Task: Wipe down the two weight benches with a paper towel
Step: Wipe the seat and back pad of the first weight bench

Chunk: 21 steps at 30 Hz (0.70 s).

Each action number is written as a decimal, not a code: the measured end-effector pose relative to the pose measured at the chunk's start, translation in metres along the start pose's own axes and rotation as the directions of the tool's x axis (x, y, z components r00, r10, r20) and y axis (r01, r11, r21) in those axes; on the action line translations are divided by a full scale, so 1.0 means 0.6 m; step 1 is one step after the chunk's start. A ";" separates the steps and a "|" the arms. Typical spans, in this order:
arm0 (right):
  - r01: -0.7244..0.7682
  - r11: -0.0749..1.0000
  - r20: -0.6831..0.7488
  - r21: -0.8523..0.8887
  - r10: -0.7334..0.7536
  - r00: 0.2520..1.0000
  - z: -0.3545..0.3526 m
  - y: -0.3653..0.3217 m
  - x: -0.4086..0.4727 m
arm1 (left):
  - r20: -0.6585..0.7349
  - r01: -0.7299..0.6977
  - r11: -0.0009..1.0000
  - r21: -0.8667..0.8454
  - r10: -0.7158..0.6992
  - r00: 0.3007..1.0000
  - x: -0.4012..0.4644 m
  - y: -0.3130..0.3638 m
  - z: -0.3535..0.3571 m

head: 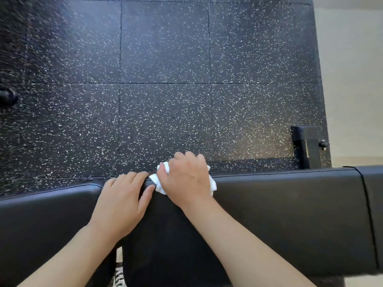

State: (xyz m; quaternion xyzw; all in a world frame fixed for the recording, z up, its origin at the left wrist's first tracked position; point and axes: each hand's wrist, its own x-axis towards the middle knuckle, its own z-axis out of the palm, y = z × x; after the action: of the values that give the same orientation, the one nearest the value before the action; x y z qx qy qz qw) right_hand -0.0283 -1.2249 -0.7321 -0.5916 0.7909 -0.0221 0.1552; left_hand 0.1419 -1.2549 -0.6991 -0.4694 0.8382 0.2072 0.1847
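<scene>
Right hand [186,179]: fingers [189,157] curled over a bunched white paper towel [160,184], pressing it onto the far edge of the black padded bench [290,204], close to the gap between two pad sections. Only the towel's left and right edges show past the hand.

Left hand [122,201]: fingers [132,176] nearly straight, laid flat on the neighbouring pad just left of the gap, holding nothing; it looks to be steadying.

Outward: bench pad runs across the lower view, with a seam [369,214] toward its right end. Black frame foot [306,146] stands on the speckled rubber floor [165,79] beyond.

Progress, judged: wiping of this bench is under way at its mid-length far edge. The pad shows no sheen or streaks to mark which parts are done. No second bench is in view, so it most likely remains.
</scene>
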 end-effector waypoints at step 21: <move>-0.019 0.997 -0.122 -0.072 0.010 0.992 -0.017 0.097 -0.029 | -0.076 0.033 0.994 -0.108 -0.041 0.996 0.000 0.080 0.016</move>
State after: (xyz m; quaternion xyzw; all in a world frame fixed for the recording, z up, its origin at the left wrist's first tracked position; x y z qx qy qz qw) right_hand -0.0807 -1.1928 -0.7316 -0.5886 0.8034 -0.0283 0.0853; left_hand 0.1015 -1.2272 -0.6989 -0.5017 0.8237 0.2297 0.1305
